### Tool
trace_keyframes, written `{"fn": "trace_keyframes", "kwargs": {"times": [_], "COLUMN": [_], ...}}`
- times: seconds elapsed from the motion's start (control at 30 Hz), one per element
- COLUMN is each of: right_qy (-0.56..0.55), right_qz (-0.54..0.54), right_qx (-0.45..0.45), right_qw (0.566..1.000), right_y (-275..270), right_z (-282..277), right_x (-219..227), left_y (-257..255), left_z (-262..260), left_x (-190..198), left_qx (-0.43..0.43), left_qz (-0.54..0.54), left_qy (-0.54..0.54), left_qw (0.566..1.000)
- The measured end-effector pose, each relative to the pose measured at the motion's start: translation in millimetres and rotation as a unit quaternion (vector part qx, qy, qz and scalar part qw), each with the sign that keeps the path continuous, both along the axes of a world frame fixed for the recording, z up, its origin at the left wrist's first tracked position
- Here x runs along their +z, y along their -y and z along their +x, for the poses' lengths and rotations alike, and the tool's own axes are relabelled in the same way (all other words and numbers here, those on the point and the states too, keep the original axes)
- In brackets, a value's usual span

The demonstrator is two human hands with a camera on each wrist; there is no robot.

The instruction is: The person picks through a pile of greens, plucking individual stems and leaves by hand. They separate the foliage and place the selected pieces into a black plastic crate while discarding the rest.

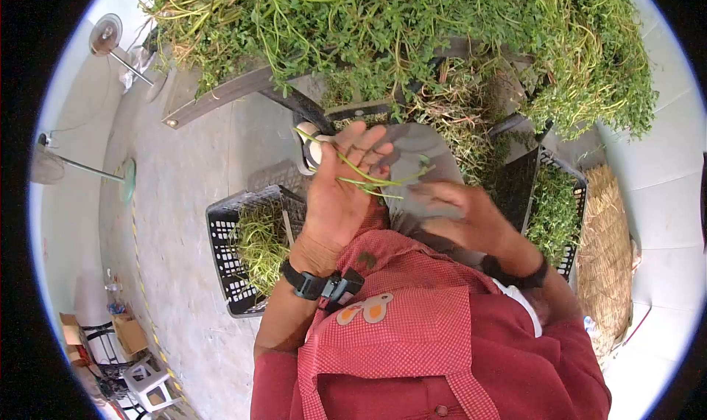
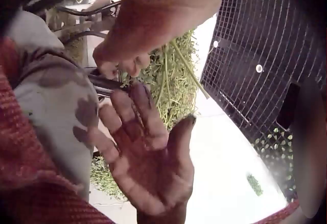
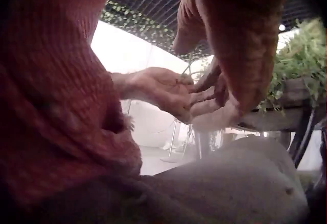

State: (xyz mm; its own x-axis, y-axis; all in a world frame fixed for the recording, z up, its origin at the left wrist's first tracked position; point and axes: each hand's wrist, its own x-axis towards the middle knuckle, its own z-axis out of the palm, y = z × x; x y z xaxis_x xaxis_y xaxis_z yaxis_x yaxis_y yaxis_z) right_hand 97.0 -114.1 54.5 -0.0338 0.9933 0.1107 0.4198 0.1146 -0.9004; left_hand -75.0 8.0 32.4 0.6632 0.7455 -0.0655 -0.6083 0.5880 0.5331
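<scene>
In the head view my left hand [image 1: 335,203] is palm up, and a few thin green stems [image 1: 357,171] lie across its fingers by the thumb. The stems [image 2: 176,66] hang from beneath that hand [image 2: 163,20] in the left wrist view, where its fingers curl. My right hand [image 1: 471,217] is off to the right of the stem ends, blurred, with fingers spread loosely. Its bare palm [image 2: 148,168] faces the left wrist camera. The right wrist view has the right hand [image 3: 237,45] overlapping the left hand [image 3: 156,89].
A table edge [image 1: 221,96] bears a large heap of leafy greens [image 1: 412,22] in front. Black crates hold stems [image 1: 261,250] on the left and greens [image 1: 552,210] on the right. Dry plant scraps [image 1: 471,110] lie under the table. A rolled straw mat [image 1: 604,250] stands at the right wall.
</scene>
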Motion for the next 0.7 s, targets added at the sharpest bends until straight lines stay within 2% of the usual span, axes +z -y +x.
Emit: {"fn": "trace_keyframes", "kwargs": {"times": [0.03, 0.07, 0.1, 0.13, 0.2, 0.3, 0.33, 0.37, 0.4, 0.43, 0.5, 0.53, 0.57, 0.6, 0.63, 0.67, 0.7], "right_qy": [0.001, -0.126, -0.250, -0.249, -0.333, -0.391, -0.388, -0.335, -0.278, -0.271, -0.355, -0.233, -0.229, -0.129, -0.028, 0.021, 0.025], "right_qz": [0.004, -0.043, -0.091, -0.090, -0.156, -0.145, -0.143, -0.155, -0.161, -0.150, -0.113, -0.095, -0.089, -0.057, -0.026, -0.082, -0.075], "right_qx": [0.003, 0.017, 0.031, 0.032, -0.013, -0.052, -0.054, -0.030, -0.007, -0.010, -0.045, -0.049, -0.052, -0.070, -0.089, -0.114, -0.117], "right_qw": [1.000, 0.991, 0.963, 0.964, 0.930, 0.908, 0.909, 0.929, 0.947, 0.951, 0.927, 0.966, 0.968, 0.987, 0.995, 0.990, 0.990], "right_y": [-10.2, -19.1, -25.1, -29.0, -33.8, -35.6, -34.2, -33.7, -35.3, -37.0, -37.7, -40.9, -38.7, -38.7, -40.8, -40.3, -40.4], "right_z": [-10.5, -18.4, -24.2, -28.0, -31.5, -32.9, -31.7, -29.7, -26.3, -26.7, -31.4, -26.2, -24.8, -26.0, -28.8, -30.8, -24.7], "right_x": [-3.1, -8.5, -11.0, -10.3, -9.5, -15.3, -19.9, -24.4, -24.0, -18.7, -8.8, -20.8, -22.8, -17.9, -5.3, 11.5, -0.9], "left_y": [1.9, 3.9, 6.0, 7.3, 10.5, 10.4, 9.7, 9.8, 10.6, 11.6, 13.2, 13.6, 14.1, 14.1, 14.8, 14.9, 14.1], "left_z": [2.1, 3.8, 5.1, 6.3, 8.7, 13.0, 14.8, 13.5, 9.9, 7.0, 8.2, 10.2, 11.6, 12.9, 12.4, 10.5, 8.4], "left_x": [2.3, 4.5, 5.6, 3.0, 2.0, -4.9, -7.2, -7.6, -7.1, -5.7, -3.4, -6.5, -9.9, -12.5, -10.6, -7.8, -5.6], "left_qx": [0.003, 0.001, -0.001, -0.005, -0.010, -0.014, -0.012, -0.014, -0.036, -0.060, -0.064, -0.052, -0.040, -0.025, -0.027, -0.035, -0.042], "left_qz": [0.004, 0.022, 0.039, 0.052, 0.046, 0.057, 0.076, 0.082, 0.052, 0.023, 0.028, 0.043, 0.057, 0.028, 0.034, 0.027, 0.021], "left_qy": [0.001, -0.023, -0.048, -0.048, -0.053, -0.060, -0.063, -0.058, -0.072, -0.086, -0.084, -0.092, -0.100, -0.091, -0.087, -0.078, -0.069], "left_qw": [1.000, 0.999, 0.998, 0.997, 0.997, 0.996, 0.995, 0.995, 0.995, 0.994, 0.994, 0.993, 0.993, 0.995, 0.995, 0.996, 0.997]}}
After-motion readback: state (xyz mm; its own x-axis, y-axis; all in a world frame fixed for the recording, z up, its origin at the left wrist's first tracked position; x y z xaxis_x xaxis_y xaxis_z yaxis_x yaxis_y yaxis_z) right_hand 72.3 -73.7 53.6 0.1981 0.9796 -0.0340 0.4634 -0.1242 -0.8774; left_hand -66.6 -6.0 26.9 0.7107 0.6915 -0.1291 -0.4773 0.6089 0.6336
